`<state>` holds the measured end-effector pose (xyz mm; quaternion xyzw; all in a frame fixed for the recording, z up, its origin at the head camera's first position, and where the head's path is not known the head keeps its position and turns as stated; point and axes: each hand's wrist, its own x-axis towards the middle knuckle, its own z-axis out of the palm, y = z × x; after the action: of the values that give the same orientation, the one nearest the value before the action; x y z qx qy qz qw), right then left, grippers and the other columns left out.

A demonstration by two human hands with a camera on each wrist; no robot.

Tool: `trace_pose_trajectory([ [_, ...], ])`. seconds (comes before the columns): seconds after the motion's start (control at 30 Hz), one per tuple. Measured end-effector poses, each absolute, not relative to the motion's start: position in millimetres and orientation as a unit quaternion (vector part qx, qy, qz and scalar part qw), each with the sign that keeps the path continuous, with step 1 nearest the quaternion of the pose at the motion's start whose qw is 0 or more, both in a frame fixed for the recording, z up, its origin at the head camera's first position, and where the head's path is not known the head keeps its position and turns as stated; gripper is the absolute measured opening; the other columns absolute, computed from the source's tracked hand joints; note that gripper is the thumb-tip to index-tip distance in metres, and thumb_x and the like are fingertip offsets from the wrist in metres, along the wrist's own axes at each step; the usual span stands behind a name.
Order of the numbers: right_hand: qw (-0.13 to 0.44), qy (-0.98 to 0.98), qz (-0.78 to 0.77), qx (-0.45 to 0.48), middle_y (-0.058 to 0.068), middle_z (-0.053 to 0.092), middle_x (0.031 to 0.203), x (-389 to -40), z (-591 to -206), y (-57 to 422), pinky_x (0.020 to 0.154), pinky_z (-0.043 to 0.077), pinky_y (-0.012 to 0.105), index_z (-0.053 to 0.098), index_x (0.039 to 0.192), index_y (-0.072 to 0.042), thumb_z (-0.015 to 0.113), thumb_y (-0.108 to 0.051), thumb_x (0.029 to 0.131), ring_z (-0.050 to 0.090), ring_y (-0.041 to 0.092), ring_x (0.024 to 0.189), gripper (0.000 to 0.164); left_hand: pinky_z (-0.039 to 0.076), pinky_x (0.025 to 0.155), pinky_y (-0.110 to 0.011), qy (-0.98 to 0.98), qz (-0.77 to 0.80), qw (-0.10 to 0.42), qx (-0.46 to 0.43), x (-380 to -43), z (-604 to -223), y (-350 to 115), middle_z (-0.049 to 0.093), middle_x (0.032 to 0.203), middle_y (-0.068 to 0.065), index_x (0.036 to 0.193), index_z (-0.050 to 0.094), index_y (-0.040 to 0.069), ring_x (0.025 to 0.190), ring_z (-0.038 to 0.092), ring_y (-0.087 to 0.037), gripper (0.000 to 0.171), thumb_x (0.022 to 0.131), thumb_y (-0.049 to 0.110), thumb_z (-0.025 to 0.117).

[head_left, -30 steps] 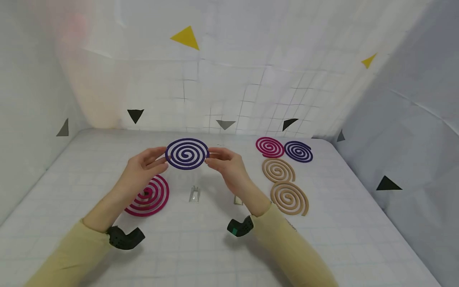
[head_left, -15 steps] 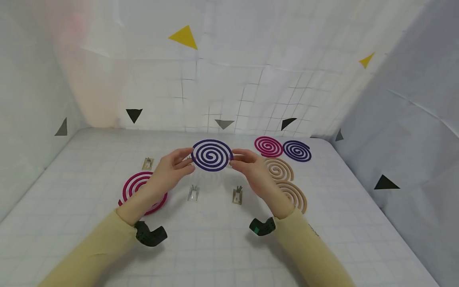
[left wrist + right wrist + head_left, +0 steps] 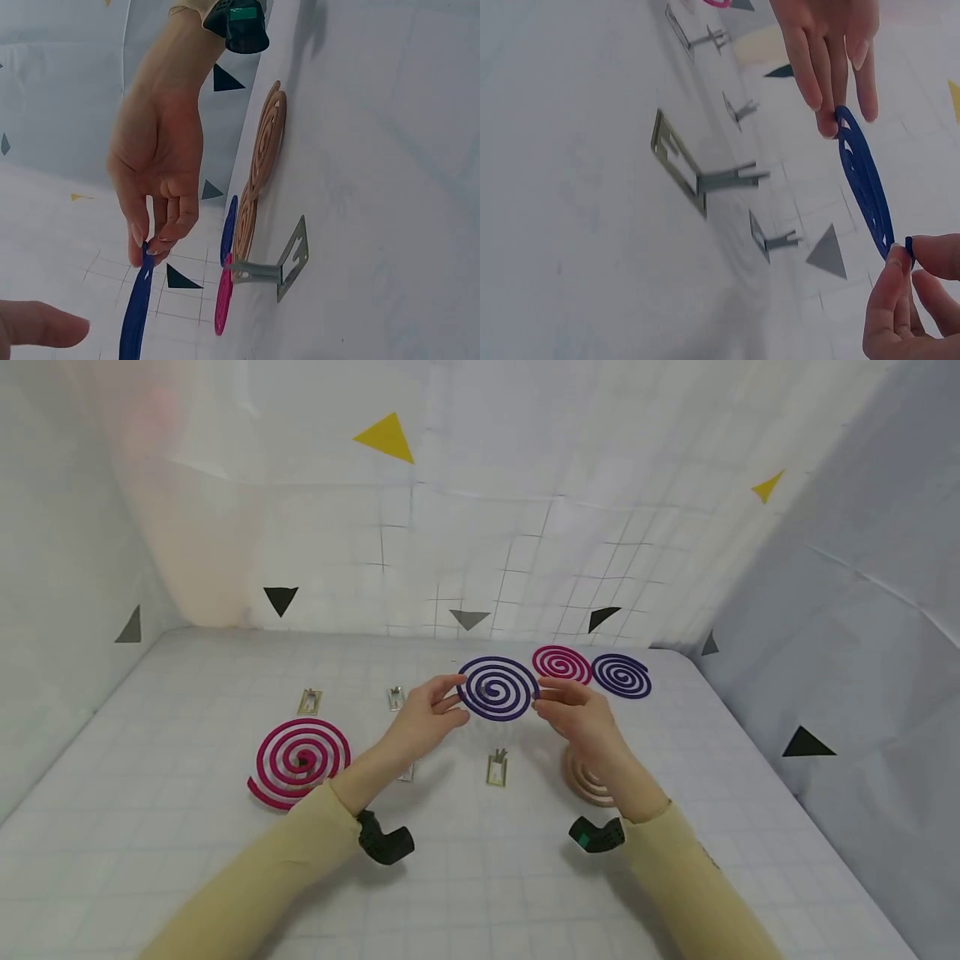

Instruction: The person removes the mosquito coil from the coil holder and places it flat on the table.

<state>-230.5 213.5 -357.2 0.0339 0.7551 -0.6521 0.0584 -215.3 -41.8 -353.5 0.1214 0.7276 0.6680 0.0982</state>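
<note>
My left hand [image 3: 429, 720] and my right hand [image 3: 585, 718] pinch opposite edges of a purple-blue mosquito coil [image 3: 495, 692]. The coil is raised off the table, and a small metal stand shows through its rings in the head view. In the right wrist view the blue coil [image 3: 864, 176] appears nearly edge-on, the left hand's fingertips at its upper end and the right hand's at its lower end. Below it rises a metal coil stand [image 3: 497, 769] with an upright prong. Another coil stand [image 3: 406, 773] is partly covered by my left forearm.
A pink coil [image 3: 303, 758] sits over a stand at left. More stands [image 3: 310, 702] are farther back. At back right lie another pink coil [image 3: 559, 665] and blue coil [image 3: 622, 676]. My right arm partly hides a tan coil [image 3: 581, 781]. White walls enclose the table.
Both hands have carried the blue coil to the right, level with the back row of stands. The left forearm has uncovered the pink coil, while the right hand and arm now cover the tan coils more.
</note>
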Motion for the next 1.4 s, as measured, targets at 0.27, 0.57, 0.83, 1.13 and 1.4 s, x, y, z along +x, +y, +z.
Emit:
trace_pose_trajectory([
  [0.27,0.045,0.771,-0.635,0.025,0.012,0.056,0.135,-231.6,-364.3,244.6,0.094,0.052,0.019,0.053,0.143,-0.01,0.067,-0.016,0.095,0.061,0.011,0.111,0.05,0.046,0.109,-0.038,0.727,0.669,0.099,0.117,-221.2,-357.7,-10.2,0.04,0.156,-0.016,0.148,0.042,0.002,0.142,0.044,-0.028,0.058,0.093,0.0,0.059],
  [0.57,0.014,0.769,-0.639,0.006,0.014,0.062,0.124,-235.4,-361.4,261.8,0.09,0.054,0.017,0.053,0.141,0.001,0.066,-0.009,0.095,0.062,0.006,0.1,0.049,0.045,0.111,-0.036,0.707,0.696,0.073,0.103,-230.7,-361.4,21.5,0.043,0.154,-0.017,0.147,0.043,0.0,0.14,0.046,-0.029,0.059,0.09,-0.003,0.057],
  [0.83,0.026,0.809,-0.587,0.008,0.022,0.052,0.143,-238.4,-359.7,289.4,0.096,0.047,0.013,0.049,0.146,-0.004,0.062,-0.019,0.099,0.059,0.004,0.11,0.051,0.041,0.115,-0.037,0.693,0.71,0.068,0.108,-235.7,-363.8,49.0,0.042,0.155,-0.018,0.146,0.042,-0.003,0.141,0.045,-0.03,0.058,0.091,-0.004,0.057],
  [1.13,0.029,0.788,-0.615,0.016,0.006,0.062,0.126,-242.5,-357.9,339.3,0.089,0.052,0.011,0.042,0.147,0.005,0.064,-0.016,0.098,0.065,0.001,0.1,0.058,0.042,0.113,-0.032,0.694,0.707,0.079,0.113,-235.4,-365.8,92.2,0.045,0.153,-0.015,0.146,0.044,0.0,0.14,0.046,-0.027,0.055,0.093,0.003,0.061],
  [1.4,0.039,0.753,-0.656,0.022,-0.009,0.067,0.107,-240.4,-360.1,376.9,0.086,0.054,0.013,0.034,0.147,0.014,0.064,-0.005,0.096,0.068,0.001,0.094,0.062,0.047,0.108,-0.03,0.686,0.716,0.083,0.099,-232.8,-369.7,130.8,0.055,0.143,-0.017,0.141,0.05,-0.002,0.134,0.053,-0.027,0.055,0.088,0.003,0.066],
])
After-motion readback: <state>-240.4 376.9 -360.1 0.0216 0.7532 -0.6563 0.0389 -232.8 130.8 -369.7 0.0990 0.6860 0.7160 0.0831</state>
